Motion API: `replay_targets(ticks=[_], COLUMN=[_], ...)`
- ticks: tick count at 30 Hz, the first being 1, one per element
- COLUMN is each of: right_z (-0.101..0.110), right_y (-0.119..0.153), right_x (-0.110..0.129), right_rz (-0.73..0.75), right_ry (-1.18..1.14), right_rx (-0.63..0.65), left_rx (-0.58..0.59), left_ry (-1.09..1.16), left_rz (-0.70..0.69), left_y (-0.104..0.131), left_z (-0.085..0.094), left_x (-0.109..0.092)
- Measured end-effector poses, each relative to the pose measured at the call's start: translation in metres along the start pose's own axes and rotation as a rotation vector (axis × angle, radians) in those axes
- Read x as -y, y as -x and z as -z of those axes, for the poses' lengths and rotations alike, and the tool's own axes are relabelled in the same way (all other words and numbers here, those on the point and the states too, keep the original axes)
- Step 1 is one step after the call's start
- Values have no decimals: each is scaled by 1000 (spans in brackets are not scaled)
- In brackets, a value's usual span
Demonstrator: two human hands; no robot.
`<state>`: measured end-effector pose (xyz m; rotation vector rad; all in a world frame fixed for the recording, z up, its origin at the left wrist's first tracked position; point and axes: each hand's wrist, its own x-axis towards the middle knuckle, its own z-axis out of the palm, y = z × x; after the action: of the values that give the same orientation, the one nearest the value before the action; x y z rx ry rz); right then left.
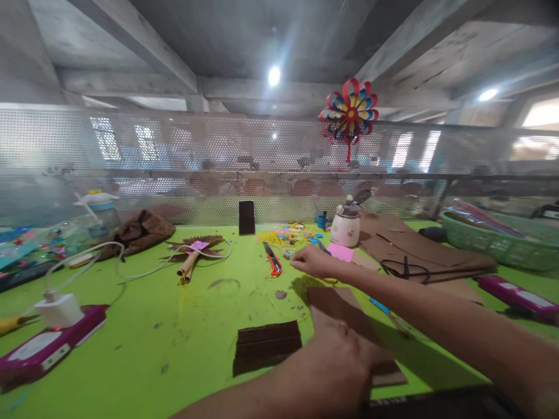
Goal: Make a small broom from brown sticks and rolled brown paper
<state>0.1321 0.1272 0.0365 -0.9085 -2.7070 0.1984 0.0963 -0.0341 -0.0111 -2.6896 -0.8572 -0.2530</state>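
A person has two bare hands out over one green tabletop (pixel 196 331). The left hand (pixel 343 361) is over the near left side of one flat brown sheet (pixel 334 299). Its fingers are curled under, so one cannot tell if its grip is apart or clamped on the sheet. The right hand (pixel 314 262) is farther away, past the far end of the sheet. Its fingers are bent down and bunched, but one cannot tell if the grip has something small in it.

One dark brown ridged piece (pixel 267 346) lies flat, just left of the left hand. One orange box cutter (pixel 273 260) lies left of the right hand, and one pink paper (pixel 340 252) is just behind the right wrist.

Farther back stand one phone (pixel 247 217) and one pale cup (pixel 345 230) with a gray lid. On the left is one brown paper craft (pixel 187 267) with a rolled stem. There are two purple power strips, a left one (pixel 48 349) and a right one (pixel 517 294). One white plug (pixel 61 310) sits in the left one. One green basket (pixel 502 250) is at the right. One red, blue and yellow flower (pixel 350 114) stands up high at the back.
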Motion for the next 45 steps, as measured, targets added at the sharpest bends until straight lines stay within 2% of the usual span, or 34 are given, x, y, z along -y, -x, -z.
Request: replay_targets(ticks=[4,8,11,15,18,20,24,26,29,32,35,39,45], right_z=[-31,-52,-50,-24,2,21,53,61,63,56,46,38,44], right_y=[-65,-92,-94,-82,-53,-21,70,121,190,240,268,289,308], right_x=[18,28,26,22,19,12,-16,-34,-54,-63,-67,-73,-73], right_rz=[-148,-295,-368,-425,-420,-388,-313,-244,-352,-530,-625,-664,-650], right_ry=[31,7,-69,-209,-341,-438,-604,-836,-901,-870,-839,-839,-807], right_rx=[92,167,189,146,100,97,75,-7,-66,-10,35,46,126], left_rx=[-58,-90,-87,-64,-20,-6,-29,-3,53,-10,5,40,40], left_ry=[-52,-40,-20,-15,3,27,91,134,165,202,222,227,333], left_rz=[-27,-29,-20,30,77,95,177,233,315,368,395,445,547], left_y=[-1,-5,-4,-1,-2,-3,-5,-6,-8,-12,-15,-16,-14], left_z=[-19,-31,-30,-20,-12,-8,-1,2,6,11,16,18,12], left_x=[1,5,4,2,3,4,8,10,15,19,22,23,28])
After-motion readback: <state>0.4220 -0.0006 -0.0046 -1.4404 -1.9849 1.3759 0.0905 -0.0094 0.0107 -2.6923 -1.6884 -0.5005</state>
